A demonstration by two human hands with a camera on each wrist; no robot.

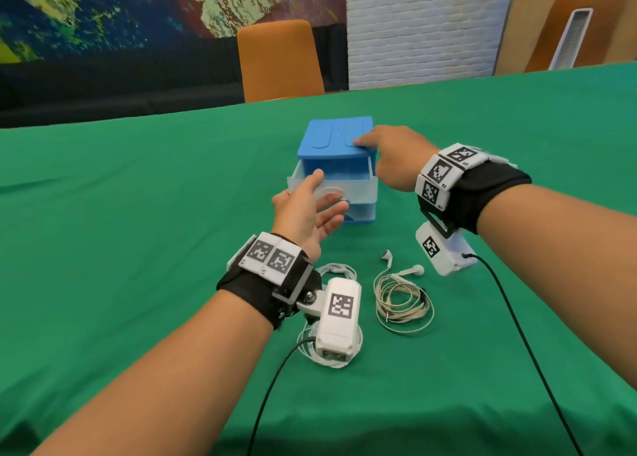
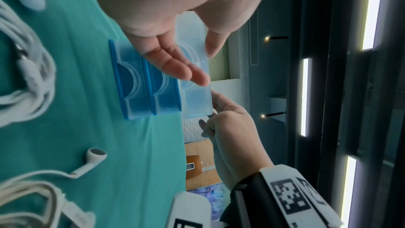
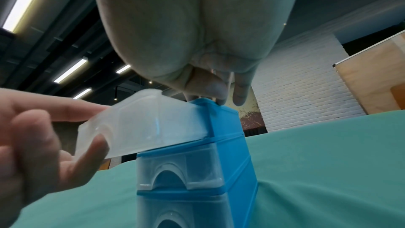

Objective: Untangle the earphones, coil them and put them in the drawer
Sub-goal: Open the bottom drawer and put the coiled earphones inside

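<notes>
A small blue drawer unit (image 1: 336, 138) stands mid-table with its top translucent drawer (image 1: 362, 188) pulled out toward me. My left hand (image 1: 329, 191) is at the drawer's front, thumb on the top rim and straight, spread fingers against the handle recess (image 2: 192, 68). My right hand (image 1: 370, 145) grips the unit's top right edge, fingertips (image 3: 219, 99) pressing on the lid. Nearer me lie a coiled beige earphone set (image 1: 403, 300) with white earbuds (image 1: 387, 257), and a coiled white earphone set (image 1: 331, 355) partly hidden under my left wrist camera.
Green cloth covers the table (image 1: 138, 214). Two lower drawers (image 3: 181, 176) of the unit are closed. Black wrist-camera cables (image 1: 517, 317) trail toward me across the cloth. An orange chair (image 1: 279, 59) stands behind the far edge.
</notes>
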